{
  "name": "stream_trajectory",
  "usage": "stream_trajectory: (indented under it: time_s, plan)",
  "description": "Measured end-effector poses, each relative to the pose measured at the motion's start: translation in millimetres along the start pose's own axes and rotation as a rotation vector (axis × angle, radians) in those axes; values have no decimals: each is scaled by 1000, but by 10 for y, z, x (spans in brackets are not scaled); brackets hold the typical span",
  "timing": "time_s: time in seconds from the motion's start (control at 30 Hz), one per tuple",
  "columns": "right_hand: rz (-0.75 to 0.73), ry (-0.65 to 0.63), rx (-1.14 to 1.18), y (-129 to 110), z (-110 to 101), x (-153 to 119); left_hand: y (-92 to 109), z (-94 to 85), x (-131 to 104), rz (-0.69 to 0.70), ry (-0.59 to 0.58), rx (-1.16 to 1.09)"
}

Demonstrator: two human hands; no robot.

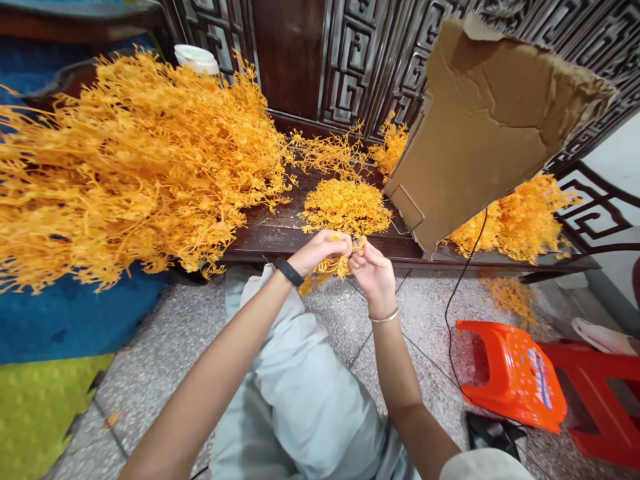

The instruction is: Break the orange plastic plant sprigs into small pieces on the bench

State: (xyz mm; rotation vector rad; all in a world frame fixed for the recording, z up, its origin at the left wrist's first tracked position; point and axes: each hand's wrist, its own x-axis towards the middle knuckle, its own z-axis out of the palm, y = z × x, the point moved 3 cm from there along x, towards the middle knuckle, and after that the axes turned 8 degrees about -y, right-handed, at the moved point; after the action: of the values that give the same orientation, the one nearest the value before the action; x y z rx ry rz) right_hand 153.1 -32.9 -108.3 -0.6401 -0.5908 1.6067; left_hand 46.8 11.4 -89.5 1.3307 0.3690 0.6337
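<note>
The left hand (pixel 327 248) has its fingers curled closed round an orange sprig (pixel 341 268); the right hand (pixel 373 270) pinches one end, thumb and fingertips nearly together. The sprig is just in front of the bench (pixel 273 223), near the small orange pile (pixel 347 205). A steady left grip and gentle right-hand fingertips should spare its thin strands.

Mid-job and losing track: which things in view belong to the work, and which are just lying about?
Seemingly part of the work:
orange strands in left hand and right hand
small orange pile
large orange heap

Apparently lying about:
orange stool
white container
green mat
</note>
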Motion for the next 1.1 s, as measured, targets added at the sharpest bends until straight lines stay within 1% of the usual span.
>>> stream_trajectory:
  time_s: [0.2,0.33,0.43,0.5,0.57,0.67,0.73,0.83,0.9,1.0,1.1]
  plan:
    - [55,81,175,30,9,-12,-60,-35,15,-5,30,6]
    - [77,123,265,50,44,-12,-89,-55,31,-13,29,13]
    - [93,121,315,71,60,-9,-85,-49,34,-9,13,-4]
    - [86,93,342,55,45,-11,-66,-48,20,3,1,-35]
    - [16,26,380,-25,8,-19,-25,-64,-13,77,-5,-169]
    - [-215,-89,389,-267,-78,-44,32,-123,-77,227,7,-418]
    - [-337,-84,290,-424,-146,-44,30,-143,-94,233,10,-416]
    - [-393,20,8,-531,-248,44,-5,-112,-68,159,5,-272]
    - [-425,104,-218,-522,-336,158,-23,-74,-41,127,25,-206]
    - [-482,237,-529,-451,-504,366,-56,-24,-24,71,64,-164]
    - [-513,307,-709,-395,-655,574,-115,2,-26,27,119,-121]
